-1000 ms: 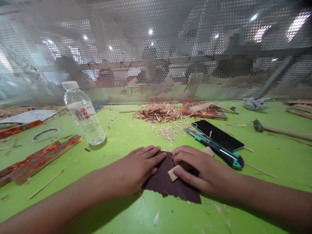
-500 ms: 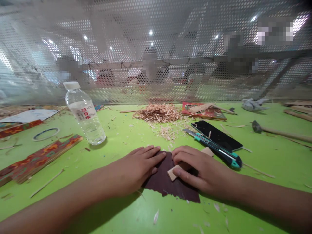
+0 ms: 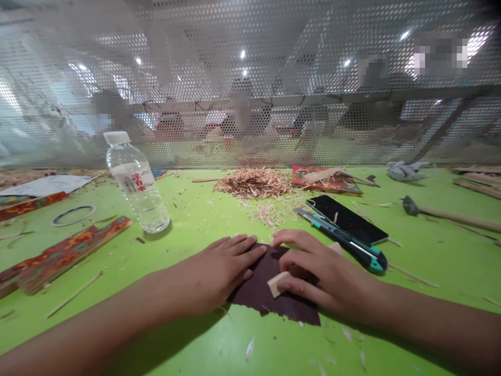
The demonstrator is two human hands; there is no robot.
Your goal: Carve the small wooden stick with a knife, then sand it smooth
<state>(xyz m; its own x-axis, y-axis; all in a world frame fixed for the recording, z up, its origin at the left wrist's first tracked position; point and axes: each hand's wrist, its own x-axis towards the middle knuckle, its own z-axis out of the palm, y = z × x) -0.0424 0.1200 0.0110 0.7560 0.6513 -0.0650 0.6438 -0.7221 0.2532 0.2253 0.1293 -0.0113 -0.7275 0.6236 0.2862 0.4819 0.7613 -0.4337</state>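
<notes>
Though mostly under the right hand (image 3: 324,266), wooden strip (image 3: 276,284) over dark sheet (image 3: 254,293).

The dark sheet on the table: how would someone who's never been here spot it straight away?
Find the bright green table, then the person's left hand and right hand. Between and partly under them lies a dark brown sheet. Its ragged near edge sets it apart from the straight-edged black phone farther off to its right.
</notes>
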